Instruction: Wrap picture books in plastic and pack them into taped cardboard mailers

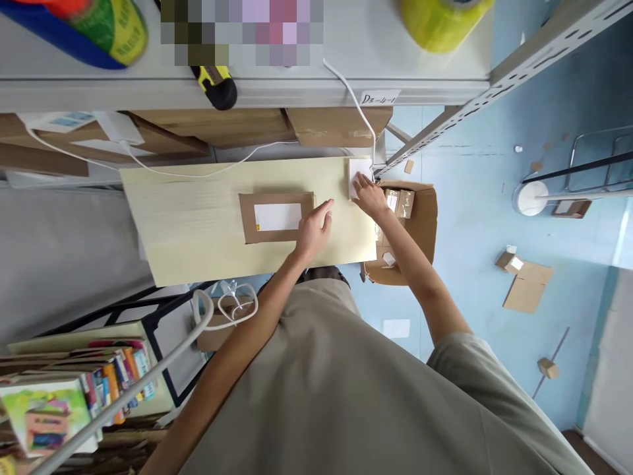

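Note:
A flat brown cardboard parcel (275, 216) with a white label lies on the pale yellow tabletop (198, 224). My left hand (314, 229) rests at the parcel's right edge, fingers stretched out and holding nothing. My right hand (368, 195) reaches to the table's far right corner. Its fingers lie spread on a small white sheet (357, 173) there; I cannot tell whether they grip it.
An open cardboard box (422, 227) with small packets stands on the blue floor to the right of the table. Above are a grey shelf (297, 92) with a yellow tape roll (440, 23), a yellow-black cutter (216, 82) and a white cable (353, 99). Books (74, 389) are stacked lower left. Cardboard scraps (527, 287) lie on the floor.

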Tool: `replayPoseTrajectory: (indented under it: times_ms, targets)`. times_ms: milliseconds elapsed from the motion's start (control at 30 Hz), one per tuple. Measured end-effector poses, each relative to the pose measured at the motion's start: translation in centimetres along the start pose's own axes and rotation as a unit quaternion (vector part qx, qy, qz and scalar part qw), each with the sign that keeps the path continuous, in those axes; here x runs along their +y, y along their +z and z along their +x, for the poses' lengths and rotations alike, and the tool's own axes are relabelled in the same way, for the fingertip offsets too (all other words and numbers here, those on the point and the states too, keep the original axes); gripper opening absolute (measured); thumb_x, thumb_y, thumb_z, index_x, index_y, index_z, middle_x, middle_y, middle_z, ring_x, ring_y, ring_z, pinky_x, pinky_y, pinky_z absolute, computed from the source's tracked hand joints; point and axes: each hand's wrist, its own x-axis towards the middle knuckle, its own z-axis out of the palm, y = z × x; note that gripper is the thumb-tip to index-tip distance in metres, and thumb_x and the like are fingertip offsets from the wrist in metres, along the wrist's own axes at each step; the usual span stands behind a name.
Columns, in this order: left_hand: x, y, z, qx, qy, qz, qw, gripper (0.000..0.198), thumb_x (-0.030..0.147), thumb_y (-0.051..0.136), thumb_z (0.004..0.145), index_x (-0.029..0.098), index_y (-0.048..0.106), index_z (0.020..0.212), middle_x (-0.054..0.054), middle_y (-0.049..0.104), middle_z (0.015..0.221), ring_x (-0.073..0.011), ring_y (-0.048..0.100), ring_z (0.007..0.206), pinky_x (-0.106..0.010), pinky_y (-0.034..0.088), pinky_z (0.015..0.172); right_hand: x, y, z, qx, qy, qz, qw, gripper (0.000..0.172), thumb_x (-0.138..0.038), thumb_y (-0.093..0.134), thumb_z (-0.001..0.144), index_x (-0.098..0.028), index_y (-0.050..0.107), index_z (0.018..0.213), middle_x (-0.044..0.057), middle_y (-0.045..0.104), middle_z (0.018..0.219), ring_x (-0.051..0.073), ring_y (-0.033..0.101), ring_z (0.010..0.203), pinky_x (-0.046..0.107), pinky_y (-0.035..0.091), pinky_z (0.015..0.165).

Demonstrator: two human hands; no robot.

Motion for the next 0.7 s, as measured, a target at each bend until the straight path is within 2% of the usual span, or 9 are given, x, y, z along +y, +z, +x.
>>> replayPoseTrajectory:
  times_ms: [133,267,367,467,567,700]
  targets:
    - [0.3,0.1,-0.2,-0.027,-0.036,-0.005,0.999,0.043,0.034,0.055,0.118,0.023,0.076,0.155,-0.01,0.079,0.157,-0.0307,0.074,0.149,-0.049,0.057,0.134,0.2,0.2,-0.5,0.013,-0.015,0.023,1.0,0.054,-0.012,0.064,0.106,-0.009,0.068,0.16,0.024,0.042,0.188,0.042,0.045,0.175,0.067,0.052,0.136]
    - [0.7,0.3,0.3,-0.043,-0.045,-0.018,0.998,0.044,0.033,0.055,0.118,0.022,0.076,0.155,-0.01,0.077,0.159,-0.0313,0.073,0.151,-0.05,0.054,0.136,0.5,-0.3,-0.8,0.003,-0.03,0.033,0.999,0.035,-0.015,0.061,0.11,-0.015,0.083,0.137,0.017,0.049,0.186,0.04,0.053,0.168,0.062,0.056,0.132]
    - [0.9,0.7,0.7,-0.052,-0.051,-0.018,0.997,0.043,0.03,0.055,0.118,0.023,0.076,0.155,-0.009,0.078,0.159,-0.0301,0.072,0.151,-0.047,0.054,0.136,0.2,-1.0,-1.1,-0.012,-0.028,0.022,0.999,0.039,-0.014,0.05,0.114,-0.014,0.085,0.132,0.018,0.056,0.182,0.039,0.065,0.157,0.057,0.057,0.127]
    - [1.0,1.1,1.0,-0.06,-0.055,-0.013,0.997,0.044,0.027,0.054,0.118,0.022,0.076,0.156,-0.009,0.077,0.159,-0.0298,0.071,0.152,-0.046,0.053,0.136,-0.4,-1.6,-1.4,-0.017,0.013,0.019,1.0,0.047,-0.012,0.042,0.116,-0.01,0.081,0.143,0.025,0.074,0.16,0.04,0.078,0.138,0.054,0.06,0.117]
    - [1.1,1.3,1.4,-0.064,-0.055,-0.002,0.996,0.044,0.025,0.055,0.116,0.023,0.076,0.155,-0.009,0.078,0.159,-0.0303,0.073,0.151,-0.047,0.054,0.135,-0.8,-2.0,-1.6,0.002,0.058,0.034,0.998,0.042,-0.02,0.048,0.118,-0.013,0.083,0.141,0.023,0.084,0.141,0.04,0.082,0.128,0.051,0.062,0.11]
    - [1.1,1.6,2.8,-0.077,-0.047,0.005,0.996,0.047,0.023,0.056,0.115,0.02,0.074,0.158,-0.01,0.077,0.159,-0.0321,0.075,0.147,-0.049,0.056,0.133,-0.2,-2.3,-1.5,0.056,0.074,0.141,0.986,0.024,-0.025,0.068,0.111,-0.023,0.09,0.122,0.009,0.083,0.15,0.035,0.082,0.128,0.048,0.065,0.112]
